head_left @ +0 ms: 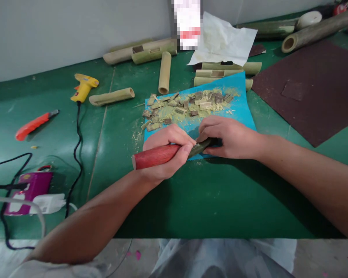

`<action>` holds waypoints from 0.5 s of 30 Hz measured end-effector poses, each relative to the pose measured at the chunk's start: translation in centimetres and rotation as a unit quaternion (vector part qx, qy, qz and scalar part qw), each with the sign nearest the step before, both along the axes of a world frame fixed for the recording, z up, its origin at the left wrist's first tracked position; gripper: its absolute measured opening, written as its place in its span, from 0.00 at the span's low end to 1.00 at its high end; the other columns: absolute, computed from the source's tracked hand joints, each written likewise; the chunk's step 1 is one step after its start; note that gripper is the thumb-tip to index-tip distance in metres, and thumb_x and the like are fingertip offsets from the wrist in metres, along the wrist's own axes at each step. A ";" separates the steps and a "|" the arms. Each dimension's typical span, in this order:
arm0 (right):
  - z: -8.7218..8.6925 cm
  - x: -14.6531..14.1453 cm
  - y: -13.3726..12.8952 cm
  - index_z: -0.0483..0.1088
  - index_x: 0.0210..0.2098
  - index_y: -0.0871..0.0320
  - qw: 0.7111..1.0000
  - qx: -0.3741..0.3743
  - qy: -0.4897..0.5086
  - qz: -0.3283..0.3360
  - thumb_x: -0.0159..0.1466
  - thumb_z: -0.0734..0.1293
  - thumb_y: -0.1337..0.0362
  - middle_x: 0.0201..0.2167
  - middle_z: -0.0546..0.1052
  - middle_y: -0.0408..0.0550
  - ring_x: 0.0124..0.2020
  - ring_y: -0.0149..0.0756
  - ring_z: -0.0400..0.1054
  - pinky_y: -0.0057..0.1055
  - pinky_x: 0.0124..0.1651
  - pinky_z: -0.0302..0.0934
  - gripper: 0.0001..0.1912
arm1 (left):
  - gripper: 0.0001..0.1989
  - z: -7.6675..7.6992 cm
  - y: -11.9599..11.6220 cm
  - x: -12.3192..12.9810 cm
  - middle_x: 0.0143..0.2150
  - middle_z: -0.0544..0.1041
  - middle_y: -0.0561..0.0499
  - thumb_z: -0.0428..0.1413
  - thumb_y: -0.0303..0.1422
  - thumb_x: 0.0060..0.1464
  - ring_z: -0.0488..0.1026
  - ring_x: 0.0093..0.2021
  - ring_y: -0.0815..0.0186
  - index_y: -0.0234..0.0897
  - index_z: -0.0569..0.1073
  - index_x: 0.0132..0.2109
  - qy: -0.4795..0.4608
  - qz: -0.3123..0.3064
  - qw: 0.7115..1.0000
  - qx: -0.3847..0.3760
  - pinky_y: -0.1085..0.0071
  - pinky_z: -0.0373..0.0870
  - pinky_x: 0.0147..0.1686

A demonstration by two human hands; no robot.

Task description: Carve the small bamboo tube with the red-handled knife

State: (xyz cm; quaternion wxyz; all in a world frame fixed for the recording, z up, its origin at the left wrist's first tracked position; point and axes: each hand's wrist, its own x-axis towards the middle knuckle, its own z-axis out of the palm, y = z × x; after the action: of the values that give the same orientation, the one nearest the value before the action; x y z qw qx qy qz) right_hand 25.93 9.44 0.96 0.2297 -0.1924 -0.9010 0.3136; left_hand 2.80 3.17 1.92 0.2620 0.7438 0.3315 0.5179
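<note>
A thick red stick (pixel 156 156), round like a length of bamboo, lies across the palm of my left hand (pixel 174 148), which is closed round it. Its blunt end sticks out to the left. A dark green, curved part (pixel 199 149) runs on from it to my right hand; whether the two are one piece is hidden by my fingers. My right hand (pixel 224 135) is closed, its fingers bent round the green part's far end. Both hands are over the front edge of a blue sheet (pixel 246 100), on which bamboo chips (pixel 194 113) and sawdust are strewn.
On the left lie an orange utility knife (pixel 34 125), a yellow hot glue gun (pixel 83 87) with its black cord, and a purple power strip (pixel 31 191). Cut bamboo tubes (pixel 164 73) lie behind the sheet. White paper (pixel 224 40) and brown sandpaper (pixel 310 88) are to the right.
</note>
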 end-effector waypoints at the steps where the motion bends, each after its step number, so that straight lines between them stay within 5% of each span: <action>1: 0.0 0.0 0.0 0.78 0.42 0.57 1.000 0.002 -0.004 0.001 0.67 0.71 0.66 0.40 0.78 0.50 0.43 0.41 0.72 0.36 0.46 0.64 0.05 | 0.06 0.0 0.0 0.0 0.34 0.85 0.53 0.61 0.29 0.63 0.81 0.32 0.64 0.45 0.78 0.36 -0.002 -0.004 1.000 0.004 0.63 0.80 0.34; 15: 0.2 -0.1 0.0 0.78 0.41 0.57 1.000 0.007 -0.017 0.003 0.67 0.72 0.66 0.41 0.78 0.51 0.44 0.42 0.71 0.37 0.46 0.63 0.04 | 0.12 -1.2 -0.2 -0.7 0.27 0.80 0.55 0.60 0.37 0.64 0.76 0.26 0.68 0.42 0.74 0.31 -0.062 0.051 0.996 0.050 0.66 0.74 0.28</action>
State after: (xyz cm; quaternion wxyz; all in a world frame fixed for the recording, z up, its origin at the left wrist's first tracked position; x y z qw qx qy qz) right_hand 25.84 9.42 1.19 0.2155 -0.1935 -0.9075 0.3042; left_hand 2.10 2.97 0.72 0.2177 0.7044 0.3261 0.5916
